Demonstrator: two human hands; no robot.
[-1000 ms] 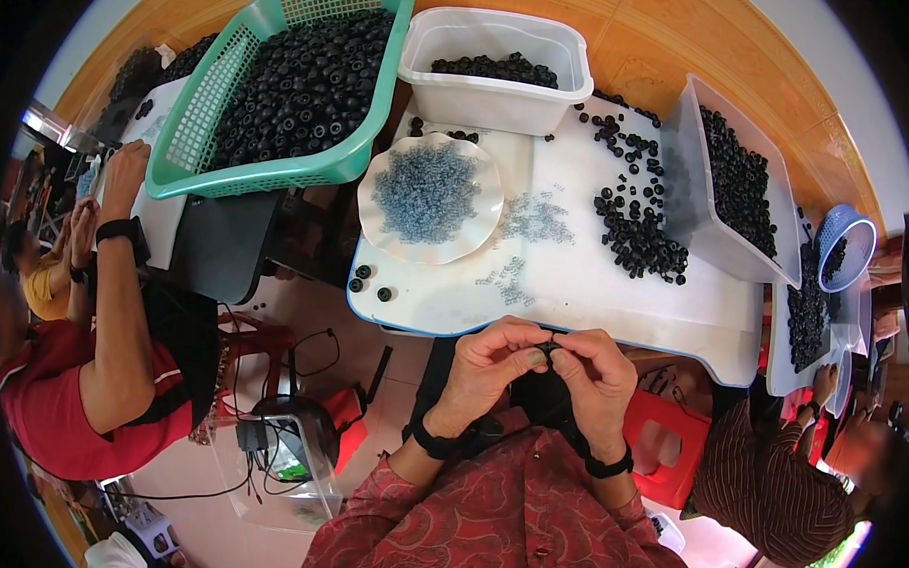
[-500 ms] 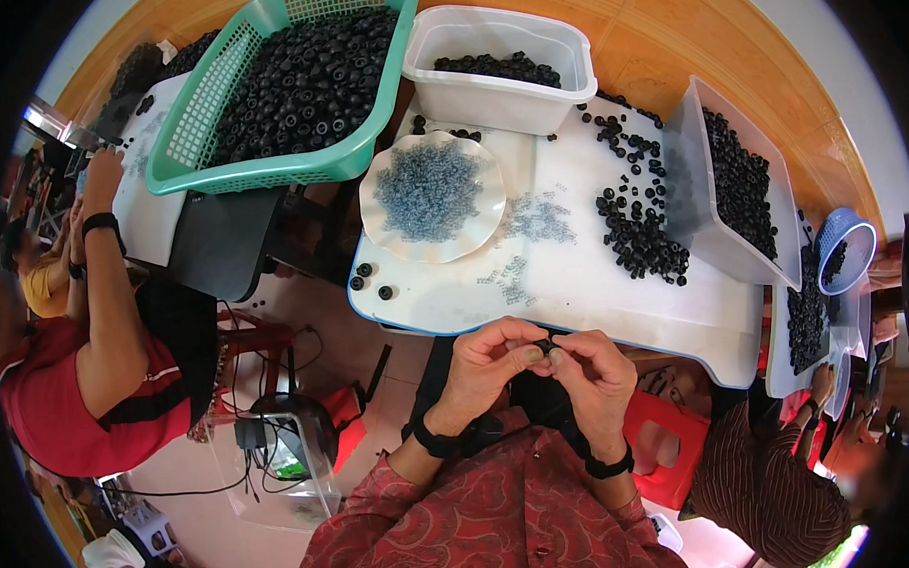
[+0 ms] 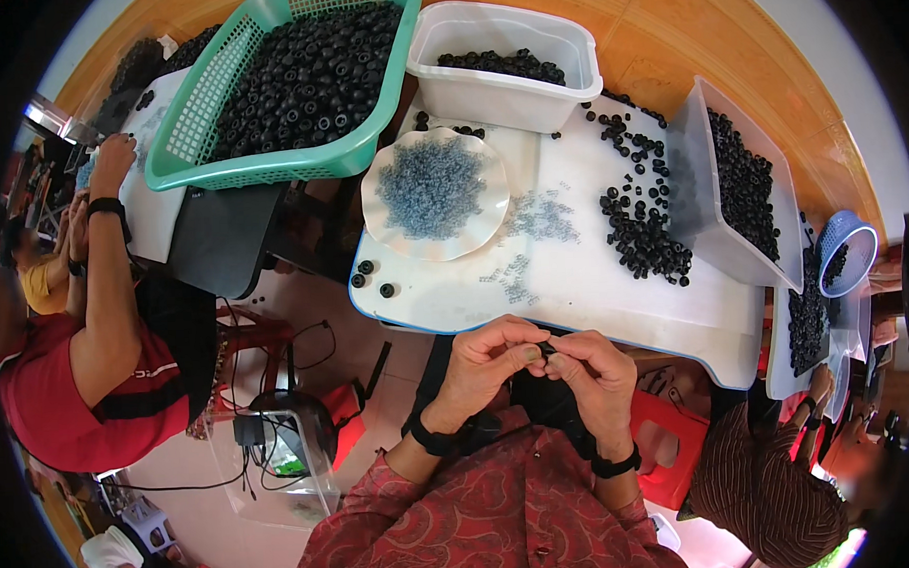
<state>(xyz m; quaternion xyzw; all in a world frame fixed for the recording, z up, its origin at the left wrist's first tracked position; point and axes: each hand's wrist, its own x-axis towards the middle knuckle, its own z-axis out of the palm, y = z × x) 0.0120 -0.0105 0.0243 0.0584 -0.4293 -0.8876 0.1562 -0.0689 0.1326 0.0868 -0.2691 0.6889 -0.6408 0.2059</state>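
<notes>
Just off the table's near edge, my left hand (image 3: 486,371) and my right hand (image 3: 598,379) meet, fingertips pinched around a small black round part (image 3: 548,348). Most of it is covered by the thumbs and forefingers. Ahead on the white table (image 3: 575,290) a scalloped pale plate (image 3: 495,207) carries a heap of tiny clear bluish pieces (image 3: 431,190). More of these clear pieces (image 3: 540,218) lie scattered beside it. To the right spreads a loose pile of black parts (image 3: 641,239), and several single ones (image 3: 365,268) sit at the left corner.
A green basket (image 3: 260,174) full of black round parts stands at the far left. Behind the plate is a white tub (image 3: 503,104); a translucent bin (image 3: 717,215) of small black parts tilts at right. Co-workers sit left (image 3: 88,397) and right (image 3: 762,484). Cables (image 3: 181,491) cross the floor.
My hands stay in nearly the same place, with the fingers shifting slightly on the small black part. The co-worker's arm at left has moved a little.
</notes>
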